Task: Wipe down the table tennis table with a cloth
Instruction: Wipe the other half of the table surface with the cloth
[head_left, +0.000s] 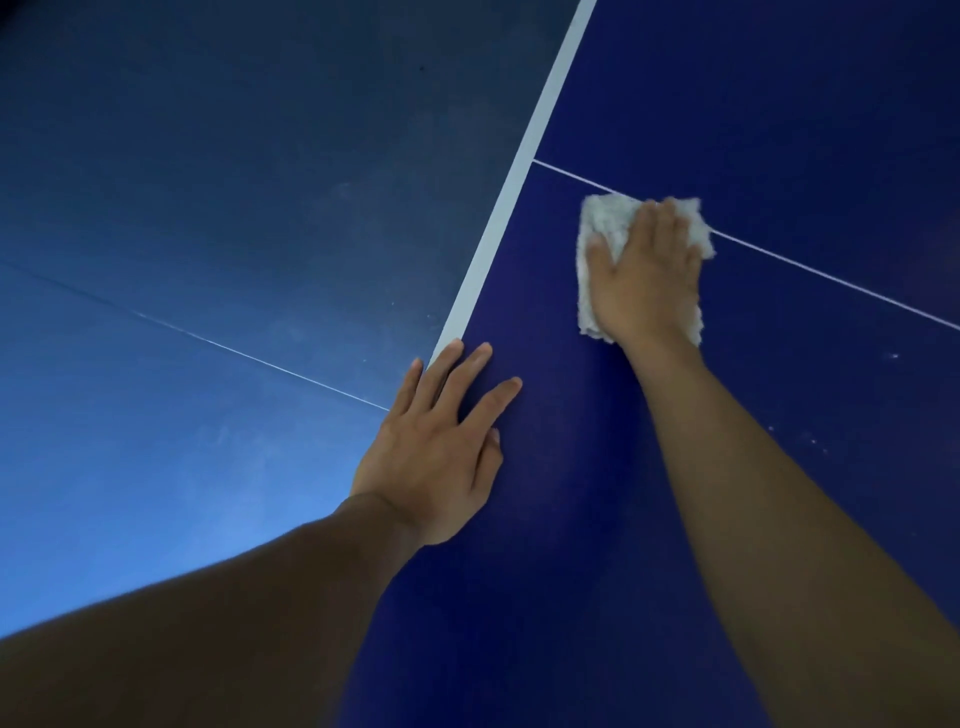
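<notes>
A paler, dusty blue surface (208, 208) is filling the left of the view and catching light toward its lower left. A thin white line (260, 358) is running diagonally across it. Floor or another tabletop: unclear.

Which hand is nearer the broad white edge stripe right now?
Left. The left hand lies flat with fingertips touching the white edge stripe; the right hand presses the cloth farther in, clear of it.

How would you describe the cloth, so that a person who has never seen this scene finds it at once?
Start at the dark blue table and follow its thin white line. The cloth lies across that line under the right hand; it is the only white, fluffy thing.
</notes>
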